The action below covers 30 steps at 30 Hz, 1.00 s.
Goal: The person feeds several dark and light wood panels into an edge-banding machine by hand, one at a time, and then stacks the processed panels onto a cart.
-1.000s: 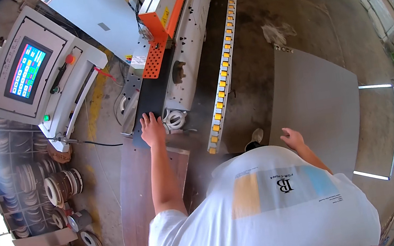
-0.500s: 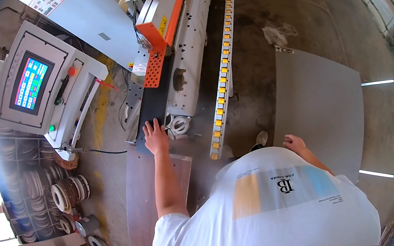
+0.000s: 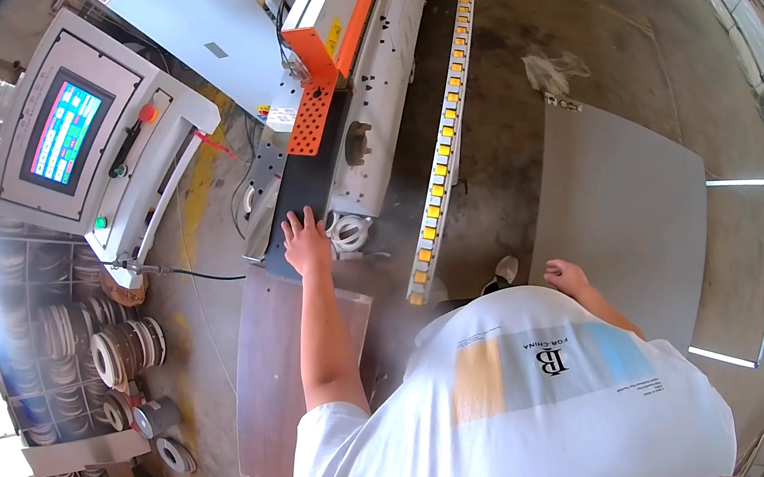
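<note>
My left hand [image 3: 306, 241] lies palm down with its fingers spread on the near end of the black bed [image 3: 308, 182] of a long machine. Just beyond, an orange guard plate [image 3: 317, 111] dotted with holes stands over that bed. Beside my fingers, on the right, is a coiled white hose or ring-shaped part [image 3: 349, 233]. My right hand [image 3: 567, 277] is held near my right side with its fingers curled in; nothing shows in it. Under that hand and beyond it spreads a large grey board [image 3: 625, 195].
A roller rail [image 3: 439, 170] with yellow rollers runs along the machine's right. To the left stands a control panel [image 3: 66, 131] with a lit screen. A brown board [image 3: 275, 380] lies below my left arm. Rolls of edge banding [image 3: 129, 352] fill the far left.
The whole view has shifted slightly, so the machine and panel sit a little differently in it. My left hand remains on the black bed, and my right hand stays curled by my side.
</note>
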Each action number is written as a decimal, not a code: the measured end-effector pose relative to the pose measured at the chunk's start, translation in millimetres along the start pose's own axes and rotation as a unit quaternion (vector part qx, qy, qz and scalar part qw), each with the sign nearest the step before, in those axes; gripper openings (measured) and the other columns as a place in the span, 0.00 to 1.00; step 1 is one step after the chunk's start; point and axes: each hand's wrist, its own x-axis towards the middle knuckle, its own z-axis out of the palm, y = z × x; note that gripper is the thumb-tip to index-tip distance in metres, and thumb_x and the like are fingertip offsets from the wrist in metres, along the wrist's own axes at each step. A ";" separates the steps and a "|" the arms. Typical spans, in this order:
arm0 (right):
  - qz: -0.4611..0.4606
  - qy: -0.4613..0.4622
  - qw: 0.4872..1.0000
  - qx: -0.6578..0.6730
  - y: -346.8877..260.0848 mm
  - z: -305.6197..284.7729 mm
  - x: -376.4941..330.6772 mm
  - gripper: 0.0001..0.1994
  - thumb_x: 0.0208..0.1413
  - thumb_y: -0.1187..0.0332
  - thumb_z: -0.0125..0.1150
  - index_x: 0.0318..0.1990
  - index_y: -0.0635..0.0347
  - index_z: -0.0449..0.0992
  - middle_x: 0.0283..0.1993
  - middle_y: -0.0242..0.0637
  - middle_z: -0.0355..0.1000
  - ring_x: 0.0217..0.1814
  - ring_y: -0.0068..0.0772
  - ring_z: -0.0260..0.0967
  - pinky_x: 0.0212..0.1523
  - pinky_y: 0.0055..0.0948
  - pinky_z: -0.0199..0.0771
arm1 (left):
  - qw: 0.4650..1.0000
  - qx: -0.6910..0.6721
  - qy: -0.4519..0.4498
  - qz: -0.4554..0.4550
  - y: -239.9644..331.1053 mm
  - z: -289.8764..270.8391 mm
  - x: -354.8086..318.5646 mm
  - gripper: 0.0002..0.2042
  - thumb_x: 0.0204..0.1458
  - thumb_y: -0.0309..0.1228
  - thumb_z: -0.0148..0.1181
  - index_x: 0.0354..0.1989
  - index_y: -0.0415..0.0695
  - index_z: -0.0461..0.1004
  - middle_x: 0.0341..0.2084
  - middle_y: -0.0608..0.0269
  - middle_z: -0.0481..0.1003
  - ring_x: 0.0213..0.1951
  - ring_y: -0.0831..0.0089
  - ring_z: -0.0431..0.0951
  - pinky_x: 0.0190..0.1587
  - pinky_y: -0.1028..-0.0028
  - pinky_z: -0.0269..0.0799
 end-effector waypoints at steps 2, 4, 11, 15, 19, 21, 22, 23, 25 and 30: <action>-0.010 0.000 1.000 -0.015 1.7 1.3 4.6 0.27 0.55 0.57 0.67 0.61 0.58 0.75 0.54 0.43 0.80 0.56 0.41 0.78 0.56 0.37 0.77 | 1.000 -0.003 0.003 0.000 1.3 -1.6 0.5 0.23 0.63 0.44 0.54 0.68 0.60 0.67 0.71 0.55 0.62 0.71 0.51 0.62 0.60 0.51 0.71; -0.021 0.001 1.000 0.001 1.3 2.7 7.8 0.27 0.54 0.56 0.69 0.59 0.58 0.77 0.51 0.43 0.81 0.52 0.39 0.80 0.53 0.35 0.79 | 1.000 -0.006 0.006 -0.001 1.7 -3.6 0.7 0.23 0.63 0.44 0.55 0.67 0.60 0.68 0.71 0.55 0.62 0.71 0.51 0.62 0.60 0.51 0.72; 0.004 -0.045 0.996 -0.074 2.2 3.3 2.1 0.26 0.56 0.53 0.66 0.58 0.56 0.78 0.52 0.43 0.81 0.55 0.43 0.78 0.55 0.37 0.77 | 1.000 -0.010 0.008 0.006 -3.0 -4.0 0.9 0.23 0.62 0.44 0.56 0.67 0.61 0.69 0.70 0.55 0.64 0.69 0.51 0.64 0.58 0.53 0.74; 0.011 -0.069 0.997 -0.040 21.3 5.5 2.3 0.27 0.56 0.52 0.66 0.59 0.57 0.78 0.54 0.45 0.80 0.56 0.44 0.78 0.57 0.38 0.76 | 1.000 -0.001 -0.004 0.004 2.0 -5.3 3.0 0.24 0.62 0.44 0.55 0.67 0.61 0.68 0.70 0.55 0.63 0.70 0.50 0.64 0.58 0.53 0.74; 0.016 -0.054 0.998 -0.012 20.5 5.2 4.1 0.27 0.56 0.51 0.66 0.59 0.58 0.77 0.54 0.47 0.79 0.57 0.44 0.77 0.58 0.38 0.76 | 0.999 0.021 0.029 0.014 -5.3 2.0 4.0 0.23 0.63 0.46 0.54 0.66 0.62 0.69 0.70 0.57 0.65 0.68 0.52 0.67 0.56 0.55 0.76; 0.029 -0.045 0.999 -0.005 20.7 1.4 2.0 0.27 0.56 0.51 0.66 0.59 0.58 0.77 0.54 0.47 0.79 0.57 0.44 0.77 0.58 0.38 0.76 | 1.000 0.013 -0.022 -0.005 7.1 -2.8 5.1 0.24 0.64 0.44 0.54 0.68 0.60 0.67 0.71 0.55 0.61 0.71 0.51 0.62 0.59 0.52 0.73; 0.036 -0.043 0.998 0.000 20.1 -0.5 1.2 0.27 0.56 0.52 0.66 0.59 0.59 0.77 0.54 0.47 0.79 0.57 0.44 0.77 0.58 0.38 0.76 | 1.000 0.011 -0.022 -0.004 9.3 -3.2 6.8 0.24 0.64 0.44 0.54 0.68 0.60 0.67 0.71 0.55 0.61 0.71 0.51 0.62 0.59 0.52 0.73; 0.037 -0.041 0.998 -0.001 19.6 -1.4 0.1 0.27 0.56 0.52 0.66 0.59 0.59 0.77 0.54 0.47 0.79 0.57 0.44 0.77 0.58 0.38 0.76 | 1.000 0.011 -0.020 0.000 12.9 -3.2 11.3 0.24 0.64 0.44 0.53 0.68 0.60 0.66 0.72 0.54 0.60 0.71 0.50 0.61 0.59 0.52 0.72; 0.043 -0.026 0.999 0.016 20.1 -1.9 -4.1 0.28 0.56 0.52 0.66 0.59 0.59 0.77 0.54 0.47 0.79 0.57 0.44 0.77 0.58 0.37 0.76 | 1.000 0.003 -0.013 0.015 23.8 0.1 25.5 0.24 0.64 0.44 0.53 0.69 0.59 0.65 0.71 0.53 0.60 0.71 0.48 0.60 0.60 0.51 0.71; 0.049 -0.001 0.998 0.029 11.2 2.3 -26.8 0.27 0.57 0.52 0.66 0.59 0.59 0.76 0.53 0.47 0.80 0.56 0.43 0.78 0.56 0.36 0.77 | 1.000 0.015 -0.017 0.018 50.6 15.9 69.1 0.24 0.65 0.44 0.53 0.70 0.60 0.64 0.71 0.54 0.61 0.71 0.48 0.60 0.60 0.49 0.71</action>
